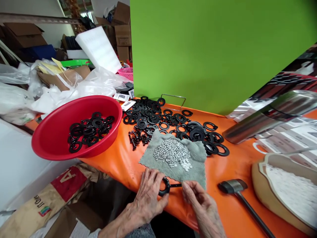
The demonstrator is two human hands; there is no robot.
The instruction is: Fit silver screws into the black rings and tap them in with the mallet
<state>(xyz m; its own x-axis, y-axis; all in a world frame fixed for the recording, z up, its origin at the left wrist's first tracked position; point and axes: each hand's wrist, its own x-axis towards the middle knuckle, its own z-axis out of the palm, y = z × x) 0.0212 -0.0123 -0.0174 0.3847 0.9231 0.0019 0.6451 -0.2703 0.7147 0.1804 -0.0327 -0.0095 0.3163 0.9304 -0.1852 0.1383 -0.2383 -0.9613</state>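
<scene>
Near the front edge of the orange-covered table, my left hand (151, 191) is closed on a black ring (163, 188), fingers on its left side and thumb below. A thin black rod-like part (176, 185) runs rightward from the ring. My right hand (198, 201) pinches the far end of that rod between thumb and fingertips. Just beyond my hands lies a grey-green cloth (151, 155) with a heap of small silver pins or screws (172, 152) and a few small white pieces (185, 164). Whether the rod is fixed into the ring cannot be made out.
A red basin (44, 142) at the left holds black ring parts. Many black rings (142, 123) and short black rods (136, 137) are piled behind the cloth. On the right are a mallet (232, 186), a steel flask (262, 119) and a tan tub (260, 175) of white pieces.
</scene>
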